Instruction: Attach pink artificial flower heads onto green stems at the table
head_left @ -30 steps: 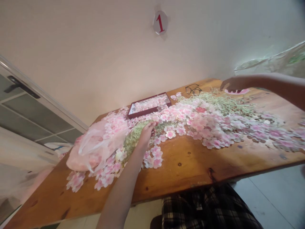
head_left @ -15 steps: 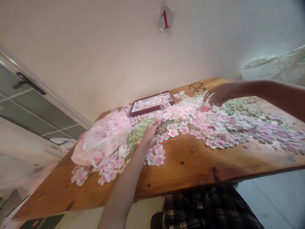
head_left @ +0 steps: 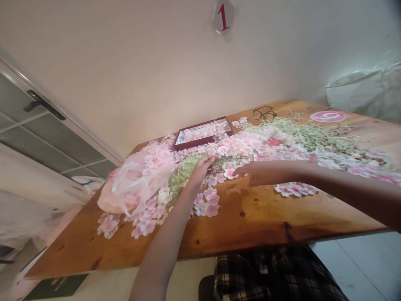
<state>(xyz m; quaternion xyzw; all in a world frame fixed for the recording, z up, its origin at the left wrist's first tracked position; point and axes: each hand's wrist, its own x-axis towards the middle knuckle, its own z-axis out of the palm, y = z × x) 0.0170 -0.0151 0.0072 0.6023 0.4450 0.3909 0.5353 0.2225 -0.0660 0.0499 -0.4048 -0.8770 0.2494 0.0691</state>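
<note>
My left hand (head_left: 202,170) is over the middle of the table, thumb and fingers closed in a pinch beside a bundle of fine green strands (head_left: 183,173). What lies in the pinch is too small to make out. My right hand (head_left: 252,172) reaches in from the right, its fingers pointing left and blurred. Its fingertips are at the edge of a pink artificial blossom (head_left: 229,173); whether they grip it is unclear. Loose pink and white artificial blossoms (head_left: 242,146) are heaped behind both hands. One red blossom (head_left: 275,142) stands out among them.
A dark red box (head_left: 203,144) holding pale pink blossoms is at the back of the wooden table (head_left: 238,230). Left is a translucent plastic bag (head_left: 125,179). Glasses (head_left: 265,114), a green stem pile (head_left: 313,133) and a pink number disc (head_left: 328,116) are at right.
My right hand has moved left and nearer to me, from the red blossom to the pink blossom near my left hand. My left hand stays in place. The view has shifted slightly.
</note>
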